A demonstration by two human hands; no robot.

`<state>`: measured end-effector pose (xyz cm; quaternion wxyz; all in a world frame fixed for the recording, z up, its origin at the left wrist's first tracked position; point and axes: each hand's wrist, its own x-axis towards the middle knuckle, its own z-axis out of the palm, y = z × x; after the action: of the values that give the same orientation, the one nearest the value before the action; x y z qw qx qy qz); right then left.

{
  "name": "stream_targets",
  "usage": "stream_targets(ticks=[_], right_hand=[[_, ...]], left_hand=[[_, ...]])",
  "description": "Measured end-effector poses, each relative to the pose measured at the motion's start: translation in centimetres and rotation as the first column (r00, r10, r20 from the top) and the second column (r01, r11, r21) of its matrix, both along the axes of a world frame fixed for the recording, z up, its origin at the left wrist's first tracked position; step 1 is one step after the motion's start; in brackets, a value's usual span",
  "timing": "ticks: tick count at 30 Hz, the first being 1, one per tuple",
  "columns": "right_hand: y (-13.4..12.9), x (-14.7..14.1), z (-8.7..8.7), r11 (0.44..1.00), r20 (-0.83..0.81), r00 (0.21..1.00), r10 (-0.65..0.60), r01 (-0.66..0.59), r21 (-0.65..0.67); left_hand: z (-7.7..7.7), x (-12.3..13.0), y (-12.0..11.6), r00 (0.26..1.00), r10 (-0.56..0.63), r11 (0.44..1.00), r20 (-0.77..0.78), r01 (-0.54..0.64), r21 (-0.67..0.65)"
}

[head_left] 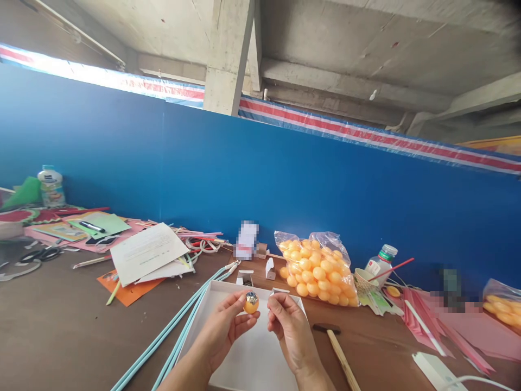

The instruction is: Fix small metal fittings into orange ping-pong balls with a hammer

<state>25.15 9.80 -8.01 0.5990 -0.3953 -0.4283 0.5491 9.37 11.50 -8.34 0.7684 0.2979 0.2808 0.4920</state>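
Note:
My left hand [228, 319] holds an orange ping-pong ball [251, 307] between thumb and fingers; shiny silver pieces cover its top. Just to the right, my right hand [288, 320] is closed in a pinch, apart from the ball. Whatever sits between its fingertips is too small to make out. Both hands are above a shallow white box [240, 366]. Beyond its far edge stands a small open box [245, 277] with dark contents that I cannot identify.
A clear bag of orange balls [317, 269] rests against the blue partition [220, 174]. To the right lies a hammer [340, 347]. Pale blue cords [175, 328] run along the box's left side. Papers [148, 252] and scissors [44, 253] clutter the left; a bottle [380, 266] stands right.

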Motion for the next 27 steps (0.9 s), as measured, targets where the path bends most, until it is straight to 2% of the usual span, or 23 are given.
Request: stream_targets(ticks=[6,13,18,23,27], right_hand=[[-0.6,-0.5,0.5,1.000,-0.017,1.000,-0.003,0.003,-0.004],[-0.3,-0.5,-0.1,0.998,-0.014,1.000,0.014,-0.013,0.062],[-0.6,-0.8,0.0,0.997,0.054,0.997,0.063,-0.065,0.032],[-0.9,-1.2,0.4,0.994,0.045,0.993,0.106,-0.106,0.001],[-0.9,-1.4,0.2,0.994,0.079,0.991,0.104,-0.105,0.007]], left_hand=[[0.2,-0.1,-0.2,0.999,-0.028,1.000,0.015,0.028,0.000],[0.8,0.3,-0.4,1.000,0.015,0.999,-0.010,-0.015,-0.045],[0.8,0.4,-0.3,1.000,-0.001,0.999,0.001,0.001,-0.035],[0.8,0.4,-0.5,1.000,0.001,1.000,0.022,0.000,-0.021],[0.9,0.4,-0.6,0.999,0.022,1.000,0.029,-0.022,-0.009]])
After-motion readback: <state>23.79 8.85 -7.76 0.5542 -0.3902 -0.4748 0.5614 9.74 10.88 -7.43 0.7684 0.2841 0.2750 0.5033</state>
